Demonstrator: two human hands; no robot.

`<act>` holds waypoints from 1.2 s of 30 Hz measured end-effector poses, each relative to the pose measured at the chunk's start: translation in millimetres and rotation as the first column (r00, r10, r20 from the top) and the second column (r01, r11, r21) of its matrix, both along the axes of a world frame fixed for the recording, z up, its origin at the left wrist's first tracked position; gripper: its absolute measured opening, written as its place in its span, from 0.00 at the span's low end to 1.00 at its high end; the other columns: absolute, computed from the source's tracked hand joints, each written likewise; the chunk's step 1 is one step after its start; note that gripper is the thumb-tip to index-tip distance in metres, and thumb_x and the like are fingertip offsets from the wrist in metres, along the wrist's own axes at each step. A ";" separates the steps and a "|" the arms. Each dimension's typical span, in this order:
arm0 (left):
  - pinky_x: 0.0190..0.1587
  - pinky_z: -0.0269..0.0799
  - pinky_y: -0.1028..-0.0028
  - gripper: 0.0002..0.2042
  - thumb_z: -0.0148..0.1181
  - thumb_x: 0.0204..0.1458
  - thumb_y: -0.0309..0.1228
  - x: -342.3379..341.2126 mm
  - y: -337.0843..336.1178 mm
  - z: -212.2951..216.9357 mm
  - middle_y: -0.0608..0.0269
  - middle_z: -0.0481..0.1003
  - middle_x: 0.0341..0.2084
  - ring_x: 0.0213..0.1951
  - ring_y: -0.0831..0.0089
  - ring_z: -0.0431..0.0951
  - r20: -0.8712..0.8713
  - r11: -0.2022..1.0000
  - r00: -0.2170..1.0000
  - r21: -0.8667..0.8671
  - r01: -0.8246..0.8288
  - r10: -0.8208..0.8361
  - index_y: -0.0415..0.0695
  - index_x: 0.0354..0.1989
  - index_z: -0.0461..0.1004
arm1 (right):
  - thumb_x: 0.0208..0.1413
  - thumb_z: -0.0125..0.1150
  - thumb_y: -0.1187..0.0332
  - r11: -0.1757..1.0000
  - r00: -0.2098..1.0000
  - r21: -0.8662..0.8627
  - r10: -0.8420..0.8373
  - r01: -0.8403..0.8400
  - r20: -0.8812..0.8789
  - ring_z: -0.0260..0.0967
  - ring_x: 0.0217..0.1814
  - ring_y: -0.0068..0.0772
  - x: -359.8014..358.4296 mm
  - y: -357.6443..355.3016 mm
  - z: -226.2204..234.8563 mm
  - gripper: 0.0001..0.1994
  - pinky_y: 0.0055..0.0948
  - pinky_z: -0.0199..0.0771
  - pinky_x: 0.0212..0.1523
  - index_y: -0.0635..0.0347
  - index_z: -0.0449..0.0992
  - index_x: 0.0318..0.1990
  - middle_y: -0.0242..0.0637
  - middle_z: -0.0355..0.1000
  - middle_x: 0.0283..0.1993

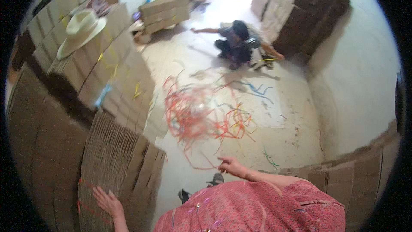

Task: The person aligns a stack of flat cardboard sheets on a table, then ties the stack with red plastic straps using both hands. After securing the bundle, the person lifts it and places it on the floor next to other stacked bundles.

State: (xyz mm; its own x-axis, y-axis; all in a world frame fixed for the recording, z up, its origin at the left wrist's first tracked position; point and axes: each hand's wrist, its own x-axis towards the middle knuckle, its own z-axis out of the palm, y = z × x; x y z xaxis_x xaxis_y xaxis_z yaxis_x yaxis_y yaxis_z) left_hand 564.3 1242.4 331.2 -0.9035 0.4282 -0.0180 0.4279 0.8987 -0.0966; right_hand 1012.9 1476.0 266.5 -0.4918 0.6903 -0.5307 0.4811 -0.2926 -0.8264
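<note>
My left hand (pixel 109 203) lies with fingers stretched out against a tall stack of flattened cardboard (pixel 112 154), its ribbed edges facing up. Thin red strapping (pixel 88 207) shows on the stack beside that hand. Out in front of my body, my right hand (pixel 234 167) grips the end of a red plastic strap (pixel 199 168), its index finger pointing forward. The strap runs from there toward a loose, blurred tangle of red strapping (pixel 189 111) on the floor.
A person (pixel 239 45) crouches on the floor ahead, arms spread. Cardboard stacks stand left, one bearing a pale hat (pixel 81 30); others rise at far right (pixel 304 17) and near right (pixel 343 182). Blue strips (pixel 259 91) and green strips (pixel 270 158) litter the floor (pixel 296 107).
</note>
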 end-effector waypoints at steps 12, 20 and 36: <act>0.59 0.49 0.49 0.29 0.36 0.58 0.49 -15.7 -25.1 -10.0 0.49 0.47 0.64 0.64 0.50 0.48 -0.244 0.947 0.932 0.110 0.301 -0.268 0.43 0.63 0.51 | 0.50 0.55 0.70 0.970 0.898 -0.205 -0.027 0.129 0.439 0.68 0.45 0.29 -5.4 -126.1 -45.8 0.24 0.28 0.68 0.47 0.59 0.65 0.58 0.41 0.72 0.45; 0.57 0.52 0.48 0.28 0.37 0.58 0.48 -12.3 -22.5 14.3 0.48 0.48 0.63 0.63 0.49 0.50 -0.183 0.950 0.945 0.105 0.294 -0.272 0.43 0.61 0.54 | 0.49 0.54 0.70 0.954 0.919 -0.162 -0.184 0.252 0.349 0.69 0.46 0.32 -28.8 -149.6 -66.7 0.24 0.29 0.68 0.47 0.62 0.66 0.56 0.43 0.72 0.47; 0.60 0.45 0.48 0.30 0.40 0.56 0.50 -23.1 -25.8 19.6 0.50 0.45 0.65 0.65 0.50 0.44 -0.013 0.961 0.975 0.163 0.223 -0.224 0.45 0.63 0.53 | 0.49 0.52 0.67 0.982 0.918 -0.187 0.047 0.030 0.394 0.70 0.46 0.30 -76.9 -109.5 -40.7 0.25 0.28 0.68 0.49 0.61 0.65 0.57 0.41 0.75 0.42</act>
